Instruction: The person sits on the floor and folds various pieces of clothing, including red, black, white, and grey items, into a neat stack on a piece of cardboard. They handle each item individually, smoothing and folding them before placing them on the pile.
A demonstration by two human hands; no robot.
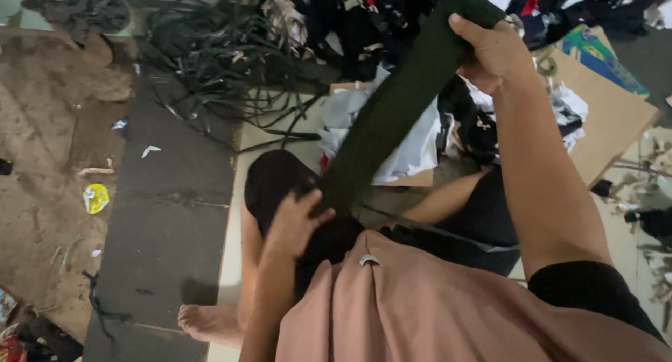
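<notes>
A pink garment [434, 313] fills the bottom of the view, closest to the camera, draped over the person's lap with a small grey tag near its top edge. Just beyond it lies dark cloth [280, 180] over the person's knee, and a bare foot [206, 321] rests on the floor at the lower left.

A long, dark green strip of cloth [392, 117] runs taut on a diagonal from the lap up to the top right. The left hand [294, 222] grips its lower end, fingers [311, 201] curled narrow around the strip and the dark cloth beneath. The right hand [493, 51] is raised high, fingers closed over the strip's upper end, the thumb lying along the top.

To the left, the grey floor [168, 215] and a worn brown patch offer open room, with only scraps of paper and a yellow wrapper [96, 197] scattered there. Ahead, the space is crowded: a tangle of black straps [217, 61], a heap of mixed clothes [364, 19], and white plastic bags [413, 145] just behind the strip. On the right, a flat cardboard sheet [609, 117] lies angled, its edge near the raised forearm, with more clutter past it.
</notes>
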